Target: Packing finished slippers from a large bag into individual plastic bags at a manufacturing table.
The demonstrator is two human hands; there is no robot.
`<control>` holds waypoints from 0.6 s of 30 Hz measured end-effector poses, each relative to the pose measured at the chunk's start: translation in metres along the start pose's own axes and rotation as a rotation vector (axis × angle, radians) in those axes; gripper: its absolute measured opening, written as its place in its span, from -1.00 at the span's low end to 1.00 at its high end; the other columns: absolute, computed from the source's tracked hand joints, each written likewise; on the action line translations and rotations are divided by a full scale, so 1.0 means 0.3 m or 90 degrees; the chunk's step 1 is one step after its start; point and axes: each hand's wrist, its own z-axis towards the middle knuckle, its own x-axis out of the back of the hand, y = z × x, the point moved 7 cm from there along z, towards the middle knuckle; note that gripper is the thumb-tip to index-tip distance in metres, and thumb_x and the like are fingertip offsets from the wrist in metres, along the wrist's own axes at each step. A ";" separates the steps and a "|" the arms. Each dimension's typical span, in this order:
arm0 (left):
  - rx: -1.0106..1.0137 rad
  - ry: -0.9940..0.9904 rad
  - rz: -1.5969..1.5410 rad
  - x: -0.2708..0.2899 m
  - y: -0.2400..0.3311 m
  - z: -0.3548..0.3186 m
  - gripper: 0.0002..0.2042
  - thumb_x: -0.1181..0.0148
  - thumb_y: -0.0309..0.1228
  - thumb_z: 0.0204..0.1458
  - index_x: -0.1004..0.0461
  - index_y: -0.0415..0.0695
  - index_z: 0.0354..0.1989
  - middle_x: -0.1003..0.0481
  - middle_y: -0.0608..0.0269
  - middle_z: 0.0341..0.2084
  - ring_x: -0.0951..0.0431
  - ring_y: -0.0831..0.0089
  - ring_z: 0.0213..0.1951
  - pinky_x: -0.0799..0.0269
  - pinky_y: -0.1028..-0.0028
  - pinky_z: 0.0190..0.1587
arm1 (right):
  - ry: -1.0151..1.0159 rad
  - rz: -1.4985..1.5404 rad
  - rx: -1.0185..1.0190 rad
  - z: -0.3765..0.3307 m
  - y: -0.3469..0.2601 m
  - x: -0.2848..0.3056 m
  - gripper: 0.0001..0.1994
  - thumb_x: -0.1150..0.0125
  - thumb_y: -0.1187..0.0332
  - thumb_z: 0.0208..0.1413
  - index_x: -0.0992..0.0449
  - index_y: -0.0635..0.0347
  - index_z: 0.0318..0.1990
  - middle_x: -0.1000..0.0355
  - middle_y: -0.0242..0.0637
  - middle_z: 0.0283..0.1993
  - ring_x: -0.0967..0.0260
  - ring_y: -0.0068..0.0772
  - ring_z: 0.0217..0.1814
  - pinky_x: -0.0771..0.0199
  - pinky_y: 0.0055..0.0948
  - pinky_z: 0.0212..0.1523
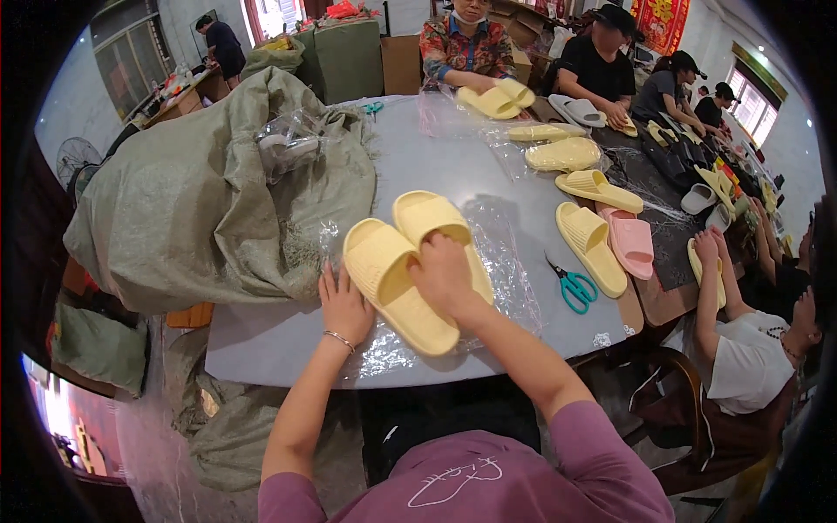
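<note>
Pale-walled workroom, head view. Across the centre extends a smooth grey desk (253,344) with a curved near edge; at its left lies a bulky, grey-green woven sack (174,205). Two yellow moulded slippers with broad ribbed straps, the left slipper (399,295) and the right slipper (433,218), stand side by side at the middle of the desk, toes directed away from the wearer, over a crumpled sheet of clear plastic film (392,359). Right hand (442,268): grip pinching the adjoining inner sides of the pair at the strap openings, fingertips hidden. Left hand (345,303): grip spread, fingers extended just beside the left slipper; contact with the film cannot be determined. A thin silver-coloured bracelet (339,341) encircles the left wrist. To the right lie teal-handled scissors (576,290), with a single yellow slipper (593,248) and a pink slipper (629,241) beyond them, side by side. At the far edge, a co-worker in a red floral shirt (460,54) handles further yellow slippers (497,98).
</note>
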 end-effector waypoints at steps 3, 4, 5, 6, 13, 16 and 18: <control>0.010 -0.152 -0.007 -0.056 0.046 -0.005 -0.42 0.17 -0.11 0.06 -0.09 -0.06 0.28 -0.03 0.04 0.27 0.33 -0.26 0.31 0.47 -0.10 0.29 | -0.054 -0.048 -0.049 -0.052 0.084 -0.191 -0.73 -0.12 0.26 -0.08 -0.45 0.31 -0.33 -0.34 -0.10 -0.24 -0.29 -0.12 -0.14 -0.22 -0.13 -0.10; 0.030 -0.201 -0.014 -0.044 0.045 -0.010 -0.41 0.18 -0.09 0.07 -0.09 -0.05 0.28 -0.03 0.07 0.27 0.35 -0.28 0.31 0.51 -0.12 0.28 | -0.047 -0.061 -0.063 -0.067 0.097 -0.227 -0.72 -0.11 0.25 -0.07 -0.44 0.31 -0.30 -0.34 -0.12 -0.22 -0.28 -0.14 -0.12 -0.21 -0.12 -0.08; 0.047 -0.201 -0.001 -0.040 0.022 -0.021 -0.39 0.19 -0.06 0.08 -0.06 -0.07 0.30 0.02 0.11 0.30 0.37 -0.30 0.30 0.50 -0.13 0.28 | -0.082 -0.044 -0.064 -0.056 0.086 -0.213 -0.70 -0.10 0.25 -0.07 -0.42 0.30 -0.24 -0.33 -0.15 -0.18 -0.26 -0.17 -0.07 -0.17 -0.10 -0.05; 0.048 -0.201 -0.002 -0.046 0.020 -0.021 -0.39 0.19 -0.06 0.08 -0.06 -0.07 0.30 0.02 0.11 0.30 0.37 -0.30 0.30 0.50 -0.13 0.28 | -0.083 -0.045 -0.062 -0.049 0.119 -0.201 -0.70 -0.10 0.25 -0.07 -0.42 0.30 -0.24 -0.33 -0.15 -0.18 -0.26 -0.17 -0.07 -0.17 -0.10 -0.05; 0.081 -0.165 -0.008 -0.018 -0.022 -0.036 -0.35 0.18 0.01 0.09 -0.03 -0.10 0.30 0.12 0.12 0.34 0.35 -0.33 0.29 0.47 -0.15 0.27 | -0.005 -0.180 -0.214 -0.077 0.490 -0.035 -0.75 -0.12 0.23 -0.08 -0.46 0.23 -0.33 -0.37 -0.13 -0.23 -0.34 -0.08 -0.17 -0.26 -0.07 -0.13; 0.071 -0.194 -0.012 -0.021 0.004 -0.024 -0.34 0.13 0.00 0.08 -0.02 -0.10 0.31 0.12 0.09 0.34 0.35 -0.32 0.30 0.47 -0.13 0.28 | -0.001 -0.192 -0.267 -0.118 0.606 0.009 -0.73 -0.14 0.24 -0.08 -0.45 0.27 -0.31 -0.37 -0.08 -0.27 -0.35 -0.01 -0.21 -0.26 -0.04 -0.17; 0.080 -0.042 -0.095 0.012 -0.008 -0.023 -0.34 0.03 -0.07 0.04 -0.04 -0.14 0.28 -0.05 -0.02 0.25 0.10 -0.20 0.27 0.22 -0.02 0.28 | 0.018 -0.201 -0.272 -0.130 0.592 0.039 -0.72 -0.13 0.24 -0.06 -0.44 0.29 -0.29 -0.36 -0.05 -0.23 -0.33 -0.02 -0.15 -0.23 -0.04 -0.15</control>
